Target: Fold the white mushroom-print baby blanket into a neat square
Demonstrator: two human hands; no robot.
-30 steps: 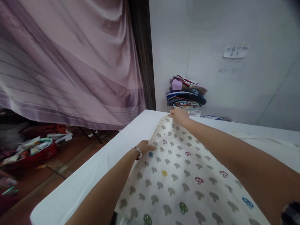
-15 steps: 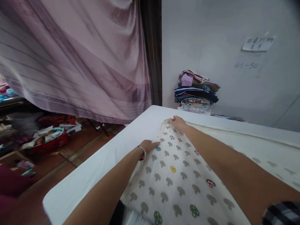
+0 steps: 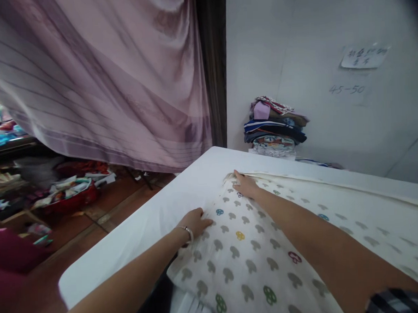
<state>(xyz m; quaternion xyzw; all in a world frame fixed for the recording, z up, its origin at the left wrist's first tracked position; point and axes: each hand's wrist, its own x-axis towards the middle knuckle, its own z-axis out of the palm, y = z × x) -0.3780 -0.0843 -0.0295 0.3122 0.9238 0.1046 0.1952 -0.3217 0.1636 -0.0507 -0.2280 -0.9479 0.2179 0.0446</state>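
A cream cloth (image 3: 234, 252) printed with grey and coloured mushrooms lies over the white table (image 3: 129, 243), its near part hanging over the front edge. My left hand (image 3: 194, 221), wearing a bracelet, rests at the cloth's left edge with thumb and fingers apart. Farther up, near the cloth's far left corner, my right hand (image 3: 246, 185) lies on the fabric, thumb and index finger spread. The undersides of both hands are hidden. Beneath my right forearm the cloth continues to the right, along a long straight far edge.
Folded fabrics (image 3: 275, 123) are stacked beyond the table against a pale wall (image 3: 311, 46) that bears a paper sign (image 3: 364, 57). A pinkish curtain (image 3: 139, 76) hangs at the left. On the floor there stands a red basin (image 3: 75, 197) full of items, among other clutter.
My left hand has slid toward me and left along the cloth edge. My right hand has drawn back slightly, its fingers spreading on the fabric. More printed cloth shows at right.
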